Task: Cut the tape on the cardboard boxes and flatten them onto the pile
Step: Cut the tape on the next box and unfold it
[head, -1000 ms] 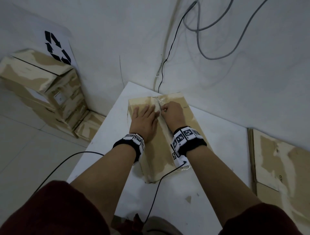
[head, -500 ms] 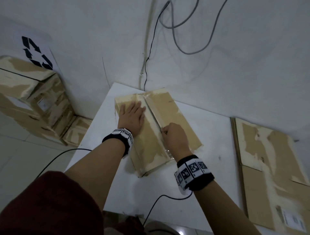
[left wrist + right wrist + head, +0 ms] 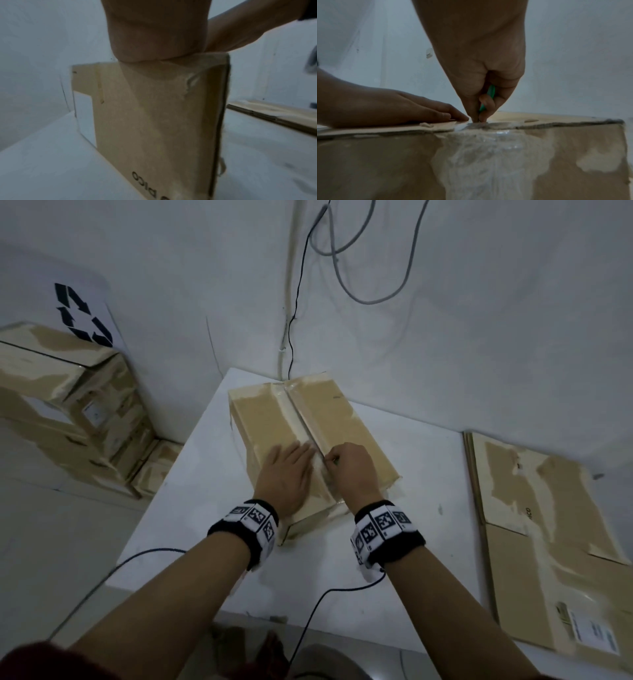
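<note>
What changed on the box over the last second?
The right hand, gripping the green cutter, ran down the taped centre seam from the far end towards the person. The left hand slid back along the top to lie flat beside it near the close end. The cardboard box stays closed on the table.

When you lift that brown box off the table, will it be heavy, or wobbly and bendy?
Probably light: the cardboard box looks like thin card with frayed edges. It may turn floppy once opened, since the right hand holds a green cutter at its taped seam. For now it seems steady, with the left hand pressing flat on top.
</note>
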The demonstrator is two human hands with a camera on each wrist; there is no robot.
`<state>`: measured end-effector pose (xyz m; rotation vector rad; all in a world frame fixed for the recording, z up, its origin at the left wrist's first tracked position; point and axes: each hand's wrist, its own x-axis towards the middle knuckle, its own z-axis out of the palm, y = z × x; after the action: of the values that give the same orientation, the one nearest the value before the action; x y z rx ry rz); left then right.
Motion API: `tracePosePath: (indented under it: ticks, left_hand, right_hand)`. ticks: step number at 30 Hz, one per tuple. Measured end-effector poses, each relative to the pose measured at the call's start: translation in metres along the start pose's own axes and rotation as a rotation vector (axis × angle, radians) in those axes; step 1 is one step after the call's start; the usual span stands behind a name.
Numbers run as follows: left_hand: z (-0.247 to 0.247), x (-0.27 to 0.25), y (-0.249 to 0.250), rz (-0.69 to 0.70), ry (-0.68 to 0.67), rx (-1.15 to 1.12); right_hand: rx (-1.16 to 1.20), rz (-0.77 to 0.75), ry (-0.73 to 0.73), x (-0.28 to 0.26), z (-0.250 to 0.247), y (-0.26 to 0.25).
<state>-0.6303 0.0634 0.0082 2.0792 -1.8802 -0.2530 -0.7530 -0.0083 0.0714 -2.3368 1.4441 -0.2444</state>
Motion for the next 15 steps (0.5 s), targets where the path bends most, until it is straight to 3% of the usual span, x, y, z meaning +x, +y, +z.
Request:
tracePosePath:
  ticks: [15]
  left_hand:
    - [0.006,0.006,0.0,-0.005,0.097,-0.024]
  right_hand:
    - [0.173,0.113,0.053,-0.056,0.0,0.031]
